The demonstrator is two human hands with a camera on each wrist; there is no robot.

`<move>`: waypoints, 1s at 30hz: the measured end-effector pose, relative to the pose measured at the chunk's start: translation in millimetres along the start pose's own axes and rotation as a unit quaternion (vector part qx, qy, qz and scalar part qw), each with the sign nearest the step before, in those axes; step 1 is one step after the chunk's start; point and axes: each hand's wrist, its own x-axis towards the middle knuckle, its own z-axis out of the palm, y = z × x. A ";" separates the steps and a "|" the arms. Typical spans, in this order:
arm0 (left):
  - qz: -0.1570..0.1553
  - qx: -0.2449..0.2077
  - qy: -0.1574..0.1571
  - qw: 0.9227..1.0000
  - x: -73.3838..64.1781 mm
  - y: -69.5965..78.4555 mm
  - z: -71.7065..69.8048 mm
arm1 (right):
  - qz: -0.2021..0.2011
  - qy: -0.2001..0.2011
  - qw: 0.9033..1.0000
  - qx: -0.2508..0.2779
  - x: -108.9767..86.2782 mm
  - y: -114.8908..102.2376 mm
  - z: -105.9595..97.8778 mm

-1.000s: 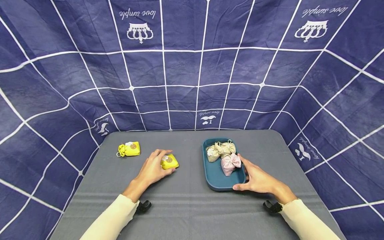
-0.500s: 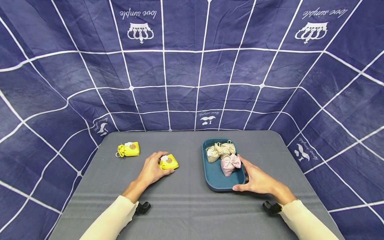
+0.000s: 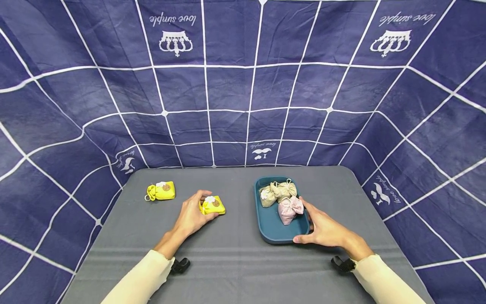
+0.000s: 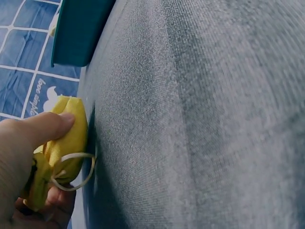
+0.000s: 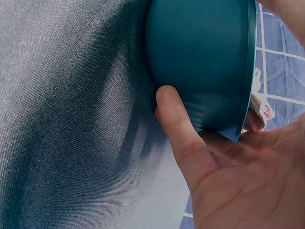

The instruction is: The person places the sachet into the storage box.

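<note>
My left hand [image 3: 193, 214] pinches a small yellow drawstring pouch [image 3: 214, 205] with a white flower and a brown round patch on it. In the left wrist view, my thumb presses one side of the yellow pouch [image 4: 71, 143], and a pale cord loop hangs from it. Whether it touches the cloth is hard to tell. My right hand [image 3: 322, 226] holds the near right corner of a teal bin [image 3: 273, 236], thumb on the outer wall [image 5: 200, 52] and fingers along the right side. Inside lie a pink pouch [image 3: 287, 213] and beige pouches [image 3: 284, 190] at the far end.
A second yellow pouch [image 3: 164, 191] lies at the far left of the grey cloth surface [image 3: 235, 261]. Blue cloth with white grid lines [image 3: 228, 84] rises behind and on both sides.
My left fingers have shifted slightly to the left on the yellow pouch, so its white flower shows more. My right hand and the bin have stayed in place.
</note>
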 end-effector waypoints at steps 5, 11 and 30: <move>0.019 -0.003 0.004 1.000 1.2 4.1 -0.7 | -0.005 -0.004 0.999 0.033 0.7 1.0 2.4; 0.026 -0.015 0.009 1.000 2.6 8.9 -1.2 | -0.009 0.002 1.000 0.025 1.1 2.7 2.8; 0.050 -0.019 0.025 0.998 8.0 27.8 1.3 | 0.002 0.005 1.000 0.021 -0.3 6.0 1.8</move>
